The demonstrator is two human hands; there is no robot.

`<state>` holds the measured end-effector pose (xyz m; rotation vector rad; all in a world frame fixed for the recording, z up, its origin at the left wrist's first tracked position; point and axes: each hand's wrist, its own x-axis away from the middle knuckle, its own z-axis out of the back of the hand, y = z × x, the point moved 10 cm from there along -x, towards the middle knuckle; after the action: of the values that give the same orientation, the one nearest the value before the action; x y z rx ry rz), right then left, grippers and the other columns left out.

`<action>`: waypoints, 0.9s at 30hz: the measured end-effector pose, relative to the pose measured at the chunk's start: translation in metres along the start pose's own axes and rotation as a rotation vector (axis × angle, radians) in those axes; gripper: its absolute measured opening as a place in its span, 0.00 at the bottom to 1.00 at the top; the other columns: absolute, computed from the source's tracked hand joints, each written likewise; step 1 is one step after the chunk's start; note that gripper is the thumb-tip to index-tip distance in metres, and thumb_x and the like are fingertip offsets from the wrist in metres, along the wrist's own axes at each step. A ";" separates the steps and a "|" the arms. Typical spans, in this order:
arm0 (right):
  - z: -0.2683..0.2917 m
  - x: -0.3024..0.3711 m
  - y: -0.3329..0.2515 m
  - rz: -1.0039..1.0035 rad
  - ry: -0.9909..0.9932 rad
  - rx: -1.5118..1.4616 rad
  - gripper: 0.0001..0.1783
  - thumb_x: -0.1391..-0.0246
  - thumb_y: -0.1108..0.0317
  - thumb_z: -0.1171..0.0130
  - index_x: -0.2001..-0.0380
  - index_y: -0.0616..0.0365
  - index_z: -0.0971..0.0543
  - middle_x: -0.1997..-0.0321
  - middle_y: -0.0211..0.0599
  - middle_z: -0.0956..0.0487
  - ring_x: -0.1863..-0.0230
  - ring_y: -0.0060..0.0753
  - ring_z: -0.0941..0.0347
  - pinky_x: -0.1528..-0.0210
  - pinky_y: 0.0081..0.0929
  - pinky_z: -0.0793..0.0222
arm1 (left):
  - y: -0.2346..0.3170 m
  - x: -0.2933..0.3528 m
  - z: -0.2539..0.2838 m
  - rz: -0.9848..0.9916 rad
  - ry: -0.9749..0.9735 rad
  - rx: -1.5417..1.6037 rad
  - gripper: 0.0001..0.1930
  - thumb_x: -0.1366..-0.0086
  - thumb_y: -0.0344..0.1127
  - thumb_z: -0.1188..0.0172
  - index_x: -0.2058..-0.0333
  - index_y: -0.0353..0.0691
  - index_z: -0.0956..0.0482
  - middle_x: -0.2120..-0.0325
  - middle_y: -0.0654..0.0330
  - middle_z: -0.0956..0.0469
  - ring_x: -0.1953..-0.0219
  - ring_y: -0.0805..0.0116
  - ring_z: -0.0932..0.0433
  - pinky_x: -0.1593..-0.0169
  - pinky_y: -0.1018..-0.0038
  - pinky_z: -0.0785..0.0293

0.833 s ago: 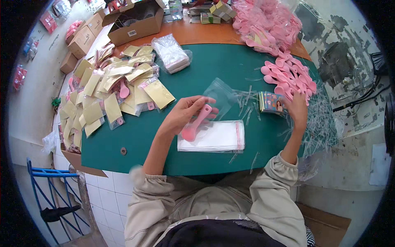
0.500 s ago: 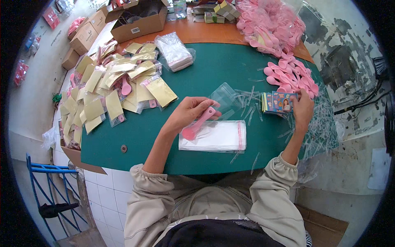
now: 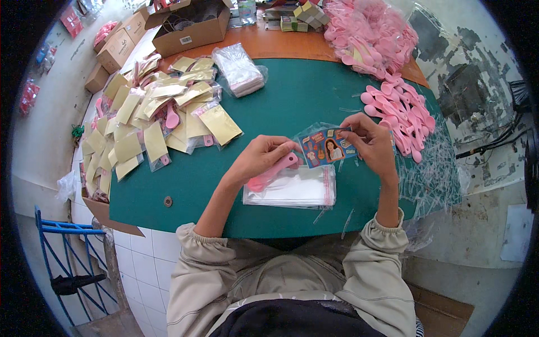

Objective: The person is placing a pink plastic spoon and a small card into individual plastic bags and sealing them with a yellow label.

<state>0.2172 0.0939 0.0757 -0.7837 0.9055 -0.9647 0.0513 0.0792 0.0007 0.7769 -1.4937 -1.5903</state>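
Observation:
My left hand (image 3: 259, 159) grips a pink plastic spoon (image 3: 272, 172) and the edge of a small clear bag over the green table (image 3: 292, 101). My right hand (image 3: 371, 145) holds a colourful printed card (image 3: 328, 147) against that bag's open mouth, the card partly inside the clear film. Just below both hands lies a flat stack of empty clear bags with a red strip (image 3: 292, 191).
Filled gold-backed packets (image 3: 151, 123) cover the left of the table. Loose pink spoons (image 3: 401, 115) lie at the right, with a big heap (image 3: 370, 33) behind. Another bag stack (image 3: 240, 70), cardboard boxes (image 3: 188, 25) and torn clear strips (image 3: 438, 168) lie around.
My right hand has brought a printed card from the pile at the right over to the bag in my left hand. The left hand has stayed put with the spoon.

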 end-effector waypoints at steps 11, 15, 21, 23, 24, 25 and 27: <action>-0.086 0.010 0.017 0.026 -0.394 -0.033 0.12 0.58 0.69 0.39 0.71 0.63 0.28 0.78 0.35 0.26 0.73 0.20 0.30 0.70 0.22 0.34 | -0.009 0.006 -0.012 0.087 -0.069 -0.256 0.21 0.38 0.39 0.48 0.48 0.38 0.36 0.75 0.65 0.24 0.75 0.83 0.33 0.73 0.82 0.36; -0.054 0.002 0.043 -0.052 -0.264 -0.206 0.08 0.58 0.71 0.39 0.75 0.64 0.26 0.79 0.30 0.27 0.75 0.19 0.31 0.71 0.19 0.36 | 0.002 0.010 -0.001 0.038 -0.157 -0.405 0.26 0.41 0.35 0.44 0.45 0.39 0.41 0.74 0.60 0.23 0.73 0.81 0.30 0.70 0.81 0.32; -0.041 0.002 0.033 -0.265 -0.216 -0.413 0.09 0.57 0.68 0.37 0.80 0.60 0.27 0.79 0.24 0.28 0.75 0.12 0.36 0.75 0.14 0.40 | 0.008 0.014 0.022 0.012 -0.082 -0.026 0.27 0.45 0.29 0.41 0.47 0.42 0.39 0.69 0.60 0.23 0.68 0.78 0.26 0.65 0.81 0.28; -0.040 0.005 0.036 -0.262 -0.252 -0.353 0.10 0.57 0.68 0.37 0.80 0.59 0.27 0.80 0.23 0.29 0.76 0.12 0.37 0.75 0.14 0.41 | 0.006 0.014 0.023 0.063 -0.057 -0.007 0.27 0.45 0.29 0.41 0.46 0.42 0.39 0.69 0.59 0.23 0.68 0.78 0.26 0.65 0.82 0.28; -0.038 0.004 0.042 -0.241 -0.242 -0.336 0.09 0.57 0.68 0.37 0.79 0.60 0.27 0.80 0.23 0.28 0.76 0.12 0.36 0.75 0.13 0.41 | 0.007 0.014 0.019 0.078 -0.072 0.005 0.27 0.45 0.29 0.41 0.46 0.41 0.39 0.68 0.59 0.23 0.68 0.78 0.26 0.66 0.82 0.28; -0.037 0.003 0.047 -0.220 -0.233 -0.319 0.09 0.57 0.68 0.37 0.79 0.60 0.26 0.80 0.23 0.28 0.76 0.12 0.36 0.75 0.13 0.41 | 0.007 0.014 0.017 0.094 -0.086 0.017 0.27 0.45 0.29 0.41 0.46 0.41 0.39 0.67 0.59 0.23 0.68 0.78 0.26 0.66 0.82 0.28; -0.037 0.002 0.057 -0.220 -0.200 -0.299 0.09 0.57 0.67 0.37 0.78 0.60 0.25 0.79 0.24 0.27 0.76 0.12 0.36 0.75 0.13 0.41 | 0.006 0.013 0.011 0.066 -0.123 0.051 0.27 0.45 0.30 0.41 0.47 0.41 0.39 0.67 0.59 0.23 0.68 0.78 0.27 0.66 0.82 0.28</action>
<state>0.2034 0.1070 0.0106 -1.2328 0.8084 -0.9318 0.0364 0.0734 0.0093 0.6608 -1.6373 -1.5800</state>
